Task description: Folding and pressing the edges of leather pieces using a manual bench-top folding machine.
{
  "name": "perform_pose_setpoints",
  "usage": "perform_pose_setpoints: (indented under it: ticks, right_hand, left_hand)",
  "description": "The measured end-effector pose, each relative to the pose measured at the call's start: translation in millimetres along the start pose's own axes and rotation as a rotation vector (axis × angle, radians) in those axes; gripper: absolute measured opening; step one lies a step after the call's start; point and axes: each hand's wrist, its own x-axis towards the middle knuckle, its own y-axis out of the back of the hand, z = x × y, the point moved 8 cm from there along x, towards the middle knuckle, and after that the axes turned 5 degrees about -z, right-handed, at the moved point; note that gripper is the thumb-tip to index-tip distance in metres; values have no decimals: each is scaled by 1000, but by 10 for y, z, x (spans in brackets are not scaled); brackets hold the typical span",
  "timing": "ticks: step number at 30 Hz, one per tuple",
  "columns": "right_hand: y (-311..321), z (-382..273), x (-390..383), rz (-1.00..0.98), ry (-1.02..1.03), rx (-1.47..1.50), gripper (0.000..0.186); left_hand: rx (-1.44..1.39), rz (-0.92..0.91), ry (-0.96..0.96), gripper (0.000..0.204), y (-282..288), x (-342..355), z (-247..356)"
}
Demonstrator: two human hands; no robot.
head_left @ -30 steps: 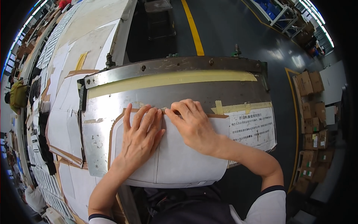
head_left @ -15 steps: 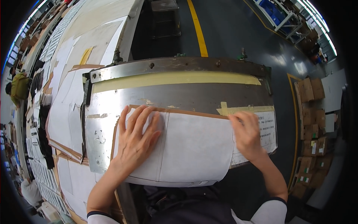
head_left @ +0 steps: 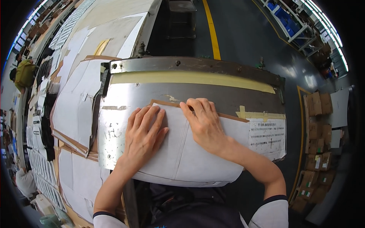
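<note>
A white sheet panel point(head_left: 213, 163) with a narrow brown edge lies on the metal bed point(head_left: 118, 95) of a bench machine, its near side hanging past the bed's front. My left hand point(head_left: 142, 131) rests palm down on the panel's left part, fingers stretched out and a little apart. Close beside it on the right, my right hand point(head_left: 205, 127) has curled fingers and thumb closed at the brown far edge, near the middle. Its palm hides part of the panel. A seam-like line runs down the panel between both hands.
A steel bar point(head_left: 159, 66) with pale yellow tape point(head_left: 190, 80) below it spans the machine's far side. A printed sheet point(head_left: 268, 136) is taped on the bed's right. White panels point(head_left: 74, 114) lie stacked on the left table. Cartons point(head_left: 317, 133) stand at the right.
My right hand has moved left along the brown edge, from the panel's far right corner to its middle. My left hand stays on the panel. The whole view has shifted slightly.
</note>
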Motion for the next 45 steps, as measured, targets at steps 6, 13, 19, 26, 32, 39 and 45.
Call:
perform_pose_setpoints:
  ticks: [6,13,19,26,32,39,45]
  right_hand:
    - [-38,-69,150,-22,-35,55,50]
    - [-169,-116,333,19,-59,117,42]
    - [-241,-228,434,43,11,64,40]
    - [-232,-224,348,38,69,-63,42]
    - [43,-25,-17,-2,52,-73,47]
    - [307,163,-413,0,-14,-143,49]
    - [235,125,-335,37,-18,-129,45]
  left_hand:
    - [15,50,3,46,38,-25,-25]
    - [-48,51,18,48,23,-21,-58]
    - [-14,44,52,54,-10,7,-116]
    - [73,-10,97,61,-94,113,-131]
    - [205,-27,54,73,-123,83,-113]
    - [369,-96,57,61,-101,225,32]
    - [87,-9,-91,56,-231,336,346]
